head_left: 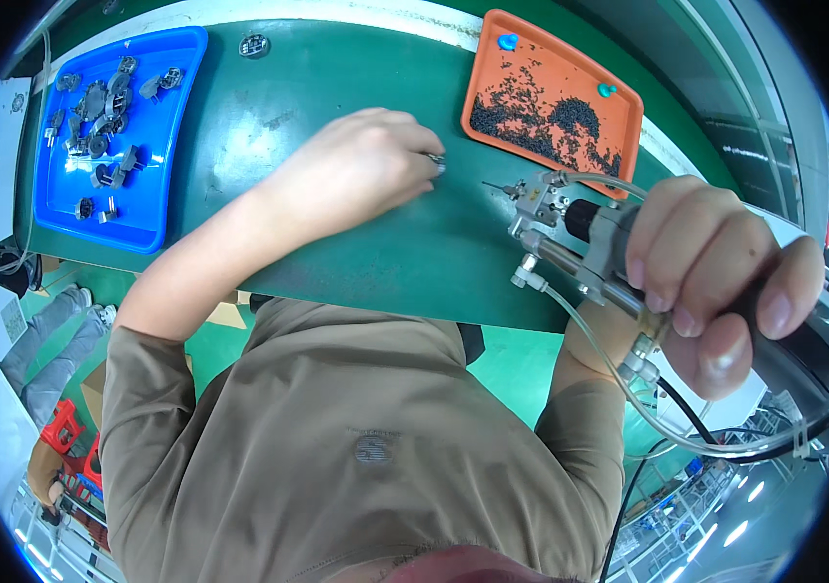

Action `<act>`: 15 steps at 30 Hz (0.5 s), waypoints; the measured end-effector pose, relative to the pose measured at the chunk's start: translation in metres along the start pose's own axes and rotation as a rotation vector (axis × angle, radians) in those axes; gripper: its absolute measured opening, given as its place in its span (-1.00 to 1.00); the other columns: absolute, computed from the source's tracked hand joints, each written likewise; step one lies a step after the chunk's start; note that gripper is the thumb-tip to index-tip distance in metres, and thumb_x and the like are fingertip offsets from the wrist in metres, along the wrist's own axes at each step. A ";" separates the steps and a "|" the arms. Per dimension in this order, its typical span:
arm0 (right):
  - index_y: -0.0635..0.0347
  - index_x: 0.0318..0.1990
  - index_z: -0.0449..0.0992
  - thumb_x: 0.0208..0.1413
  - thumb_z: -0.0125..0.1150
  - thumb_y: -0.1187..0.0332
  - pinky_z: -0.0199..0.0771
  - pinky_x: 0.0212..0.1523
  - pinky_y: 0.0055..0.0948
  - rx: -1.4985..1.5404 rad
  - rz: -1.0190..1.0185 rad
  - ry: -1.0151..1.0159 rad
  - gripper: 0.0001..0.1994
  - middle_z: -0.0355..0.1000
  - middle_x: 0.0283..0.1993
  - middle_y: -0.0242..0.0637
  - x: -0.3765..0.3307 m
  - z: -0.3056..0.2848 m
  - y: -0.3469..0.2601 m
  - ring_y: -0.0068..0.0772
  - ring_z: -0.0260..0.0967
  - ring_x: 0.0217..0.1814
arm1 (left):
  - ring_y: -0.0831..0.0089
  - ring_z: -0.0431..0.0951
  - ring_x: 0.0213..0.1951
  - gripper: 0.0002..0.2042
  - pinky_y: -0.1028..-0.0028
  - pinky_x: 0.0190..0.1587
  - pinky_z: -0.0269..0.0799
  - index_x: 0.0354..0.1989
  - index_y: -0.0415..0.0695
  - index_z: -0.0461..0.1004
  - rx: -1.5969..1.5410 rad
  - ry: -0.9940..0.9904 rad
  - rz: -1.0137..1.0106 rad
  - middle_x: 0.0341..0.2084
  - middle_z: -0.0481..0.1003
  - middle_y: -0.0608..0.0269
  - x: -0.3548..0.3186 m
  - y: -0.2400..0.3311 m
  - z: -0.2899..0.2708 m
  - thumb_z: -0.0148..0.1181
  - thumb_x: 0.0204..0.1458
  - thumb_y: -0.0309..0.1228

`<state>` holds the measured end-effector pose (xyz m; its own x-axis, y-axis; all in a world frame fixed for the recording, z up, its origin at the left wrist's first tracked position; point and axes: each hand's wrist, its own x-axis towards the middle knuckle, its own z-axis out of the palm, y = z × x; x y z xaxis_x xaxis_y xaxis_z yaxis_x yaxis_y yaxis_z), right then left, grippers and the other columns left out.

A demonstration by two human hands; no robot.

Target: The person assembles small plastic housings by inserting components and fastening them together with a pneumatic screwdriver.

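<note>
My right hand (711, 277) is wrapped round a powered screwdriver (609, 238) with a black and grey body, metal nozzle block and thin bit. Its bit points left, over the green table. My left hand (371, 165) reaches across the tabletop, fingers pinched on a small round part (437, 162); only a shiny edge of that part shows. A short gap lies between it and the bit. To the left, a blue tray (176, 117) holds several grey round parts with metal pins. Beyond the screwdriver, an orange tray (628, 146) contains many tiny dark screws.
A similar round part (254, 46) lies alone near the far edge of the green table (337, 262). Clear air hoses (589, 340) and a black cable hang from the screwdriver. Two blue-green pegs (509, 42) are in the orange tray. Another person's legs (60, 335) show at lower left.
</note>
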<state>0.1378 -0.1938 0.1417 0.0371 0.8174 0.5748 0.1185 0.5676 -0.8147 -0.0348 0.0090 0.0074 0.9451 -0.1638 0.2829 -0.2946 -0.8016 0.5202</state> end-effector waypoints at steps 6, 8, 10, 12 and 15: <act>-0.08 0.05 0.26 0.23 0.19 0.40 0.42 -0.48 -0.40 -0.047 0.066 -0.057 -0.69 0.34 -0.50 -0.48 0.001 0.000 0.007 -0.49 0.34 -0.54 | 0.23 0.59 -0.10 -0.86 0.25 -0.02 0.51 -0.26 -0.17 0.70 -0.115 0.119 0.002 -0.15 0.65 0.26 0.008 -0.010 0.021 0.41 -0.01 -0.47; -0.09 0.05 0.26 0.23 0.18 0.41 0.43 -0.48 -0.40 -0.071 0.080 -0.004 -0.70 0.34 -0.50 -0.47 0.001 0.006 0.008 -0.49 0.34 -0.54 | 0.26 0.58 -0.12 -0.86 0.26 -0.03 0.50 -0.27 -0.15 0.71 -0.101 0.121 0.038 -0.16 0.65 0.31 0.007 -0.013 0.023 0.42 -0.03 -0.46; -0.09 0.05 0.26 0.23 0.17 0.41 0.43 -0.48 -0.39 -0.090 0.094 0.035 -0.70 0.33 -0.50 -0.47 0.000 0.006 0.011 -0.49 0.34 -0.54 | 0.29 0.57 -0.14 -0.86 0.27 -0.04 0.49 -0.27 -0.13 0.71 -0.085 0.132 0.063 -0.17 0.65 0.36 0.007 -0.013 0.025 0.43 -0.04 -0.46; -0.10 0.05 0.26 0.24 0.15 0.42 0.43 -0.47 -0.39 -0.072 0.085 0.007 -0.71 0.32 -0.50 -0.47 0.000 0.003 0.016 -0.49 0.34 -0.54 | 0.31 0.56 -0.13 -0.85 0.28 -0.04 0.48 -0.29 -0.11 0.71 -0.075 0.132 0.060 -0.17 0.65 0.40 0.006 -0.011 0.026 0.43 -0.07 -0.45; -0.10 0.04 0.27 0.26 0.15 0.42 0.43 -0.47 -0.40 -0.051 0.081 -0.011 -0.72 0.33 -0.49 -0.48 0.002 0.004 0.020 -0.49 0.34 -0.53 | 0.33 0.56 -0.12 -0.85 0.28 0.00 0.47 -0.31 -0.11 0.71 -0.071 0.119 0.018 -0.18 0.64 0.41 0.006 -0.007 0.025 0.43 -0.09 -0.45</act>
<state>0.1363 -0.1800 0.1262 0.0381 0.8618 0.5058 0.1659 0.4937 -0.8537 -0.0231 -0.0007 -0.0149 0.9171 -0.1050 0.3845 -0.3250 -0.7556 0.5688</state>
